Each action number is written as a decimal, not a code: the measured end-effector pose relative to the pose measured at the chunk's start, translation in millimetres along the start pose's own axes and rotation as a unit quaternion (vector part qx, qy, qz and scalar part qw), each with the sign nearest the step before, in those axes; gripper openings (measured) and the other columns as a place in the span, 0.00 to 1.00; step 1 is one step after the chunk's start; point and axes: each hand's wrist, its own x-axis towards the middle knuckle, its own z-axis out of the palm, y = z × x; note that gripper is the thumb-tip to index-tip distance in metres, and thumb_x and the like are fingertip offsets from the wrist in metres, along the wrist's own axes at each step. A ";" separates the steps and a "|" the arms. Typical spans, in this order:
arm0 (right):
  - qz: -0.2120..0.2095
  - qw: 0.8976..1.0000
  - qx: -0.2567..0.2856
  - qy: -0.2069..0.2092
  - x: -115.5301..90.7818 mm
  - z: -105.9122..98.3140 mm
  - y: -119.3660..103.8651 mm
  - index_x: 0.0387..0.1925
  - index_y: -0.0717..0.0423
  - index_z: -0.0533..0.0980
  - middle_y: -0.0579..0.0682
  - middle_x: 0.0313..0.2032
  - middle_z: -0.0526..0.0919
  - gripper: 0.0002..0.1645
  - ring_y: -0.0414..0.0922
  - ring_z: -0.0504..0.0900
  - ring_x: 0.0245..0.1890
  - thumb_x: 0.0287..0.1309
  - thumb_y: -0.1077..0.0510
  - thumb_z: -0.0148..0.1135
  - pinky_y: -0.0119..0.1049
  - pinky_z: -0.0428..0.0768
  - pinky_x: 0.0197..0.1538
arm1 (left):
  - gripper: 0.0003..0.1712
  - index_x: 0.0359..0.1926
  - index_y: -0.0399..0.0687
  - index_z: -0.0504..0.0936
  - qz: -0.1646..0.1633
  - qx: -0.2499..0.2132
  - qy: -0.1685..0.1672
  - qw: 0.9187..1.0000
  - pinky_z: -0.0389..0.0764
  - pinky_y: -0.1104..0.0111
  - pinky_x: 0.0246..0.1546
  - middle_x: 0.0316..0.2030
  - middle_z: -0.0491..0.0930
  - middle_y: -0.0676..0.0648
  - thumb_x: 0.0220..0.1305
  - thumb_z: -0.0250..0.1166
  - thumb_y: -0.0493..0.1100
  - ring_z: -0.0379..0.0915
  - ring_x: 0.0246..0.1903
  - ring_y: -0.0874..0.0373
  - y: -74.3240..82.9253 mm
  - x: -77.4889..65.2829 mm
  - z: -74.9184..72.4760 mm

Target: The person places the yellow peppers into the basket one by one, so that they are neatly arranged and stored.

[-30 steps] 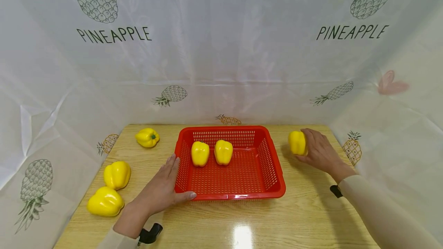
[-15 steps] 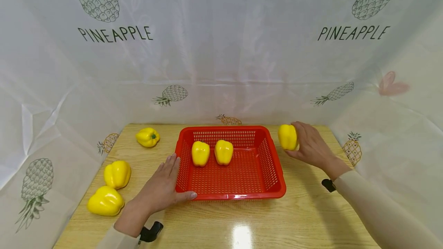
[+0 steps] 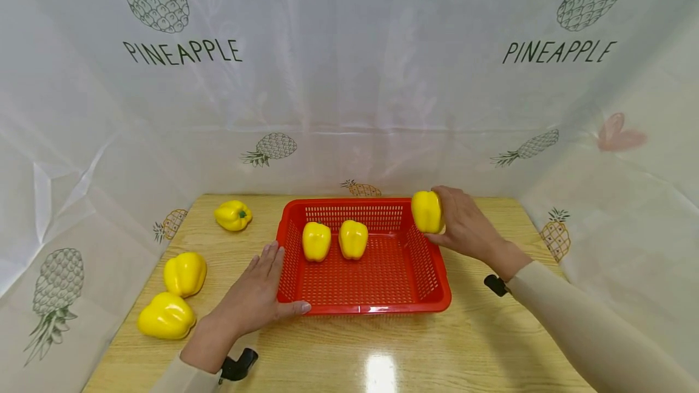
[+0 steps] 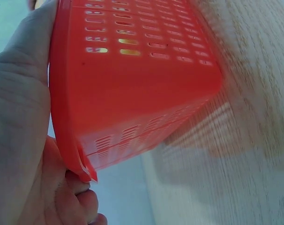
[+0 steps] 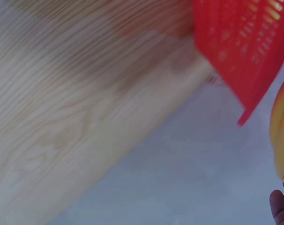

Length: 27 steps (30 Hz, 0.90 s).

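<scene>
The red plastic basket (image 3: 357,308) stands on the wooden table with two yellow bell peppers (image 3: 317,241) upright inside it, towards the left. At its front-left corner rests my left hand (image 3: 253,296), thumb along the front rim and straight fingers against the left side. The left wrist view shows the basket's outer wall (image 4: 109,84) close to this hand. My right hand (image 3: 464,223) holds another yellow bell pepper (image 3: 428,212) above the basket's back-right corner. In the right wrist view that bell pepper (image 5: 283,133) is cut off at the edge, with a fingertip below it.
Left of the basket lie three more yellow bell peppers: one near the back (image 3: 233,216), and two close together, the rear one (image 3: 185,275) and the front one (image 3: 166,316). White pineapple-print sheeting (image 3: 349,108) encloses the table (image 3: 327,356) at the back and sides.
My right hand has carried its bell pepper leftward and slightly up, from beside the basket to over its right rim. My left hand and the other peppers have stayed in place.
</scene>
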 end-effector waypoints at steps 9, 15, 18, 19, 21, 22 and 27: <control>0.000 0.998 -0.014 -0.054 21.2 13.4 -23.2 0.68 0.67 0.62 0.66 0.58 0.75 0.62 0.62 0.76 0.58 0.42 0.42 0.87 0.60 0.79 0.63 | 0.78 0.81 0.28 0.51 0.001 0.005 0.001 1.000 0.51 0.41 0.81 0.82 0.47 0.28 0.55 0.60 0.87 0.43 0.83 0.34 -0.4 -0.5 -0.2; 0.005 0.995 -0.039 -0.094 27.4 20.5 -34.8 0.69 0.68 0.63 0.66 0.60 0.75 0.61 0.62 0.76 0.58 0.45 0.40 0.84 0.58 0.77 0.67 | 0.78 0.81 0.28 0.51 0.003 0.020 0.001 1.000 0.51 0.41 0.81 0.82 0.48 0.28 0.55 0.57 0.89 0.43 0.83 0.35 0.4 -0.6 -1.4; 0.007 0.992 -0.052 -0.114 29.8 25.1 -38.2 0.70 0.69 0.64 0.66 0.61 0.75 0.60 0.62 0.76 0.59 0.47 0.38 0.82 0.57 0.77 0.68 | 0.76 0.81 0.28 0.52 0.000 0.024 0.001 1.000 0.52 0.41 0.81 0.81 0.49 0.28 0.56 0.61 0.86 0.44 0.82 0.35 0.9 -0.3 -1.8; 0.008 0.991 -0.054 -0.119 30.5 26.7 -39.1 0.70 0.69 0.64 0.66 0.61 0.75 0.60 0.62 0.76 0.59 0.48 0.38 0.82 0.57 0.77 0.68 | 0.76 0.81 0.28 0.52 0.000 0.025 0.001 1.000 0.52 0.41 0.81 0.81 0.49 0.28 0.57 0.62 0.85 0.44 0.82 0.35 0.9 -0.3 -1.8; 0.010 0.990 -0.060 -0.130 31.6 29.6 -40.9 0.70 0.68 0.64 0.65 0.61 0.75 0.59 0.61 0.76 0.58 0.49 0.38 0.81 0.56 0.79 0.66 | 0.75 0.81 0.28 0.52 0.001 0.026 0.002 1.000 0.52 0.41 0.81 0.81 0.49 0.28 0.57 0.63 0.84 0.44 0.82 0.34 1.1 -0.3 -1.6; 0.010 0.989 -0.062 -0.134 31.8 31.3 -41.5 0.69 0.69 0.65 0.65 0.60 0.76 0.59 0.61 0.76 0.57 0.49 0.38 0.81 0.56 0.80 0.65 | 0.75 0.81 0.27 0.52 0.002 0.026 0.004 1.000 0.52 0.42 0.81 0.81 0.49 0.28 0.57 0.63 0.83 0.44 0.82 0.34 1.2 -0.5 -1.4; 0.003 0.988 -0.070 -0.140 30.9 39.6 -43.6 0.68 0.70 0.66 0.65 0.56 0.77 0.59 0.59 0.77 0.53 0.47 0.37 0.82 0.54 0.82 0.60 | 0.74 0.81 0.27 0.52 0.009 0.026 0.010 1.000 0.53 0.42 0.81 0.81 0.49 0.27 0.58 0.63 0.82 0.44 0.82 0.34 1.6 -1.2 0.1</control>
